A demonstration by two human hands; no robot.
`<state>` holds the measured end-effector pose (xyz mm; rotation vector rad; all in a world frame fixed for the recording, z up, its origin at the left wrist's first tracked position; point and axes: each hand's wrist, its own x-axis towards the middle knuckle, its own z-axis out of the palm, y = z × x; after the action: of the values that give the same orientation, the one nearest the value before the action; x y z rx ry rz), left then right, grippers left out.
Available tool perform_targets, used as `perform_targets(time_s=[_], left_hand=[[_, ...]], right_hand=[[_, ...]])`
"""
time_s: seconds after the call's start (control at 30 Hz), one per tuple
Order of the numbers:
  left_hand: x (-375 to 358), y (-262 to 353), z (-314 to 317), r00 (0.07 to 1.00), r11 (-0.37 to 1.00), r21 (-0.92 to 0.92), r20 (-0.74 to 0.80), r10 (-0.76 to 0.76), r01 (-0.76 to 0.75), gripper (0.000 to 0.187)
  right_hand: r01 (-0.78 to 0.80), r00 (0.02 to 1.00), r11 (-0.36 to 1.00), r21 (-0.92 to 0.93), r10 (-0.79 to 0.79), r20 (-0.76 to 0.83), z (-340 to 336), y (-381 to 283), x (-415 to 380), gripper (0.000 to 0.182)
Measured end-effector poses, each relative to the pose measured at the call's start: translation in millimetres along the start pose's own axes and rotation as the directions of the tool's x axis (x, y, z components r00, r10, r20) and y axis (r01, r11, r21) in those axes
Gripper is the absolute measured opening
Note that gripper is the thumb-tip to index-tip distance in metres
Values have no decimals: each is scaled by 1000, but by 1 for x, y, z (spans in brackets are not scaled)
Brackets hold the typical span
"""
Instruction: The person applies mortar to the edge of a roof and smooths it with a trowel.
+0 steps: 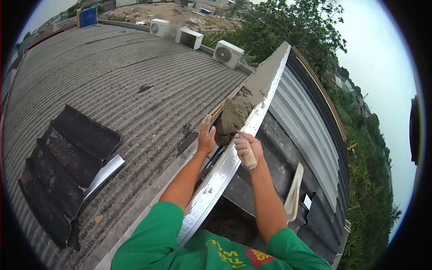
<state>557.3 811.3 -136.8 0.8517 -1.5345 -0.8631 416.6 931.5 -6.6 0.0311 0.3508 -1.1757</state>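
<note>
My right hand (247, 146) is closed around the wooden handle of a trowel (249, 158), whose blade is hidden under or beside the wet mortar. A heap of grey mortar (236, 114) lies along the top of the wall, between the wooden strip (219, 108) and the silver foil strip (258, 117). My left hand (206, 137) rests with its fingers stretched out at the left side of the mortar, by the end of the wooden strip. Smoother mortar (270, 72) covers the ridge further up.
Corrugated roofing (112, 85) spreads left, with a bent black sheet (63, 171) on it. Air-conditioner units (228, 53) stand along the far edge. On the right are metal sheets (306, 130), a pale tray-like piece (294, 193) and a dark opening (229, 220) below my arms.
</note>
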Motion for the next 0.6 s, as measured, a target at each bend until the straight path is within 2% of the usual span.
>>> perform_targets(time_s=[0.07,0.17,0.2,0.23,0.27,0.3,0.33,0.37,0.4,0.47,0.53,0.6], left_hand=[[6,-3,-3,1000,1000,10,-8,20,-20,54],[2,-6,1,1000,999,53,8,8,-8,54],[1,-4,1,1000,999,48,13,-4,4,54],[2,-2,1,1000,999,47,11,-25,24,55],[2,-1,1,999,998,45,12,-44,43,55],[3,-4,3,1000,998,51,5,-23,23,55],[3,-4,4,1000,999,43,8,-17,16,55],[1,-2,5,999,999,33,13,-34,34,56],[2,0,6,999,999,21,15,-49,49,56],[3,-1,5,1000,1000,-5,16,-27,27,58],[3,-2,4,999,999,19,40,-37,37,59],[2,-5,3,995,996,59,69,-69,65,59]], right_hand=[[18,1000,997,75,-17,-12,-14,-17,17,22],[207,978,919,-335,-205,39,8,-5,-42,22],[231,930,754,-615,-358,-89,32,7,-68,22],[173,836,520,-837,-527,-154,47,12,-87,22],[172,830,522,-835,-534,-162,43,8,-96,22],[3,785,210,-978,-606,-127,40,1,-106,24],[-186,749,-124,-975,-660,-59,39,-9,-115,26],[-307,752,-421,-853,-656,54,28,-24,-119,28],[-305,746,-429,-850,-662,66,34,-26,-116,28],[-307,809,-821,-481,-491,322,45,-26,-106,29],[-361,829,-840,-404,-488,273,53,-34,-90,31],[-292,880,-941,-168,-334,338,37,-61,-65,37]])
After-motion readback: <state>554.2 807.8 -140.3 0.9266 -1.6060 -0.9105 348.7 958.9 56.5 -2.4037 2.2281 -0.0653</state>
